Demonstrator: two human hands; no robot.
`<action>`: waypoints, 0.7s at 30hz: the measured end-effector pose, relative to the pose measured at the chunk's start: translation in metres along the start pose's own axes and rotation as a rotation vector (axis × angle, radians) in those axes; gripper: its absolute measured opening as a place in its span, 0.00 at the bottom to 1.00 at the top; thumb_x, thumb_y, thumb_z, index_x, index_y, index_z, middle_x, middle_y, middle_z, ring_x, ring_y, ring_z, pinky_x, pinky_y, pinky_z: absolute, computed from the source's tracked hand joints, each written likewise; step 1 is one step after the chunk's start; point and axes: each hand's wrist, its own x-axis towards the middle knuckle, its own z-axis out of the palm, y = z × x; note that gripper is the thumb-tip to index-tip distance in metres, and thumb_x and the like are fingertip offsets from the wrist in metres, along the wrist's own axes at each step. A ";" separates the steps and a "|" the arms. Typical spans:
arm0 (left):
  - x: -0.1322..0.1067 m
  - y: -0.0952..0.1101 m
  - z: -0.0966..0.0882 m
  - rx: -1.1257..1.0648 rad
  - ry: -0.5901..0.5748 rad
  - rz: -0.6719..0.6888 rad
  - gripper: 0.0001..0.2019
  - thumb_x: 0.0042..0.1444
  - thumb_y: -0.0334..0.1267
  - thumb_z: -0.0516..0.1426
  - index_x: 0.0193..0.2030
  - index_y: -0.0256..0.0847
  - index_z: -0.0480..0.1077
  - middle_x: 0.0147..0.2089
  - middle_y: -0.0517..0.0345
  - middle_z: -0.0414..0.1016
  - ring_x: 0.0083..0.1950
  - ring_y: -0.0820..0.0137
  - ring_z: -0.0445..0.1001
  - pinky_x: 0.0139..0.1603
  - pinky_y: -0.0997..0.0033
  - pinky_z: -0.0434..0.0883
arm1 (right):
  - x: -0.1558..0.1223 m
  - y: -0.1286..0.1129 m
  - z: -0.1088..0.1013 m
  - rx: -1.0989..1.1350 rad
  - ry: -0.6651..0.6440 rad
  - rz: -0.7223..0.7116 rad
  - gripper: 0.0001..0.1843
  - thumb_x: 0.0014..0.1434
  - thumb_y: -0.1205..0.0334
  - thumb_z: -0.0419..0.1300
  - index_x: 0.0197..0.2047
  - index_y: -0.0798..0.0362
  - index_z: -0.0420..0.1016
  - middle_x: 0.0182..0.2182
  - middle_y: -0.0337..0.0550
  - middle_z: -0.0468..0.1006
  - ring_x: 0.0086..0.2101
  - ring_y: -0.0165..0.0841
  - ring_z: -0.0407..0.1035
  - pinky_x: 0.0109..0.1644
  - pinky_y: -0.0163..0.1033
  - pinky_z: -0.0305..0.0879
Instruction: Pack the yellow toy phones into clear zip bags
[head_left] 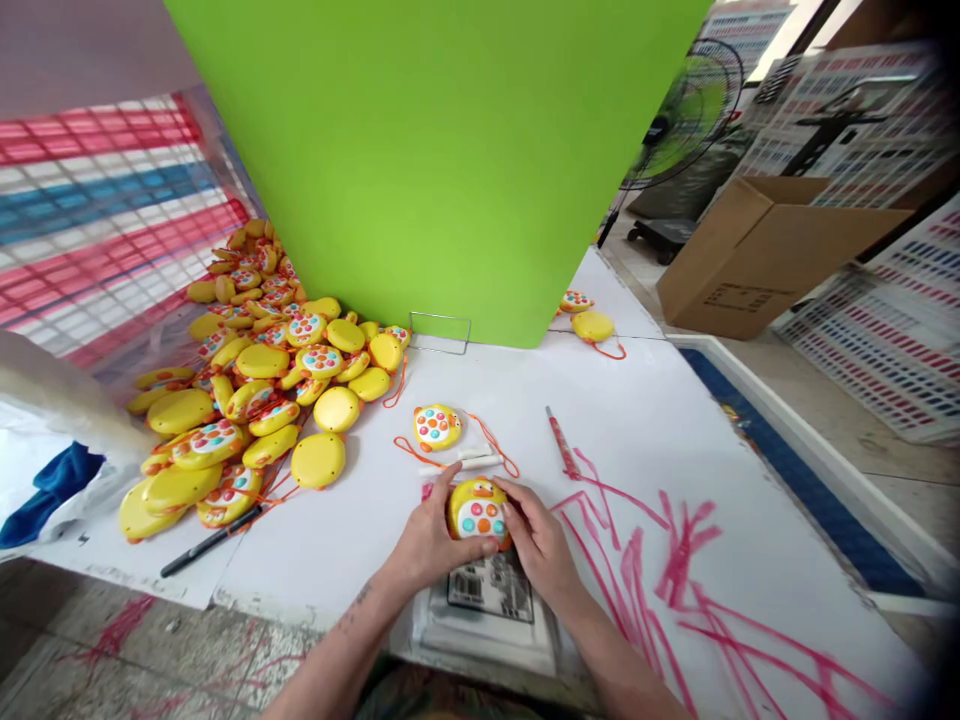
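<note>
Both my hands hold one yellow duck toy (478,512) with coloured round buttons, just above the white table near its front edge. My left hand (427,540) wraps its left side, thumb along the bottom. My right hand (538,540) grips its right side with fingers curled. Under my hands lies a stack of clear plastic bags (491,600) with a printed barcode label. Another duck toy (437,427) with an orange cord lies face up just beyond, beside two small white sticks (472,459).
A heap of several yellow duck toys (247,400) fills the left of the white table (360,540). A red marker (561,442) lies right of centre, a black pen (210,541) at the left. A green board (450,160) stands behind. Cardboard box (757,250) and fan (690,110) at right.
</note>
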 end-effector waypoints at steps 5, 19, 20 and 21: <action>-0.004 0.004 0.007 0.097 0.026 0.040 0.48 0.43 0.39 0.65 0.68 0.42 0.43 0.55 0.48 0.70 0.52 0.58 0.71 0.53 0.57 0.69 | -0.001 -0.003 0.000 0.028 0.017 -0.009 0.15 0.64 0.60 0.50 0.54 0.47 0.67 0.49 0.45 0.73 0.49 0.37 0.68 0.53 0.44 0.66; -0.002 0.000 0.011 -0.028 0.065 0.059 0.33 0.55 0.41 0.57 0.65 0.39 0.48 0.54 0.47 0.69 0.49 0.62 0.72 0.52 0.57 0.68 | -0.002 -0.009 0.002 -0.236 -0.134 -0.212 0.38 0.54 0.54 0.63 0.65 0.45 0.53 0.64 0.50 0.53 0.62 0.48 0.51 0.62 0.56 0.56; -0.002 -0.002 0.010 -0.057 0.055 0.069 0.32 0.57 0.42 0.56 0.65 0.39 0.47 0.55 0.47 0.69 0.49 0.62 0.72 0.52 0.57 0.68 | -0.002 -0.008 0.004 -0.293 -0.134 -0.228 0.39 0.53 0.54 0.64 0.65 0.44 0.53 0.64 0.50 0.51 0.62 0.49 0.50 0.62 0.58 0.55; -0.002 -0.003 0.009 -0.085 0.047 0.080 0.32 0.58 0.42 0.55 0.66 0.39 0.46 0.56 0.47 0.68 0.50 0.62 0.71 0.53 0.57 0.68 | -0.002 -0.006 0.005 -0.333 -0.122 -0.236 0.39 0.54 0.56 0.64 0.65 0.43 0.53 0.65 0.49 0.51 0.62 0.50 0.49 0.62 0.59 0.55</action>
